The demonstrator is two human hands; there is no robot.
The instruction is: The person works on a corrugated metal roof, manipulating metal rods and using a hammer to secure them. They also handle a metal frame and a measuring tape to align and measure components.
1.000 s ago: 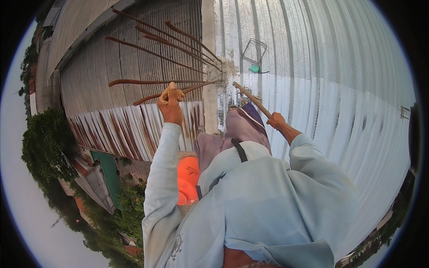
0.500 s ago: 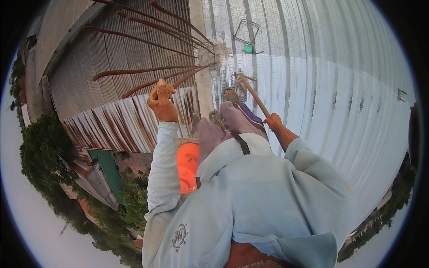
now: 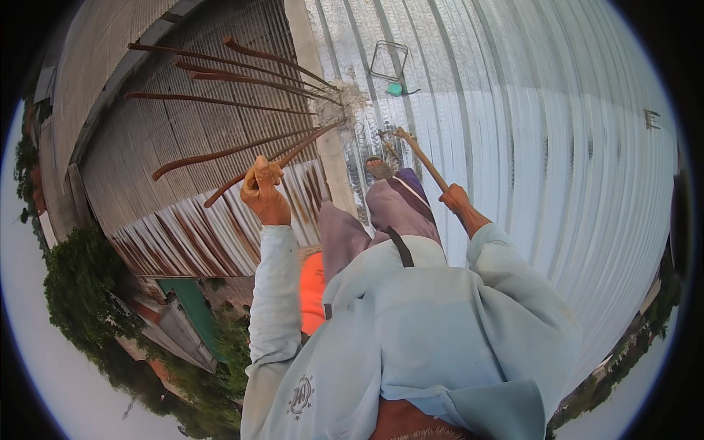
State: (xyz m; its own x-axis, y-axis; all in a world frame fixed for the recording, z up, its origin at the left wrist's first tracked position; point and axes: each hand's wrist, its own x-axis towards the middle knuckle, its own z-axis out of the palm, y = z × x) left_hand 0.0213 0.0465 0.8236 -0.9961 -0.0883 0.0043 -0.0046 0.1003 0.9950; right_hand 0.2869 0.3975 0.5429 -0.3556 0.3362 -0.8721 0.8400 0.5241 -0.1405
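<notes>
Rusty rebar projecting from concrete column top, gripped by left hand clamped around it. Right hand closed on wooden-handled tool, head near column. Corrugated metal roof below. Bar-working step apparently underway; next move likely demands firm hold and secure footing.

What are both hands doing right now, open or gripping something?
Left hand: closed around a rusty steel bar that sticks out of the concrete column top.
Right hand: closed on a wooden handle; the tool's head cannot be made out.
</notes>
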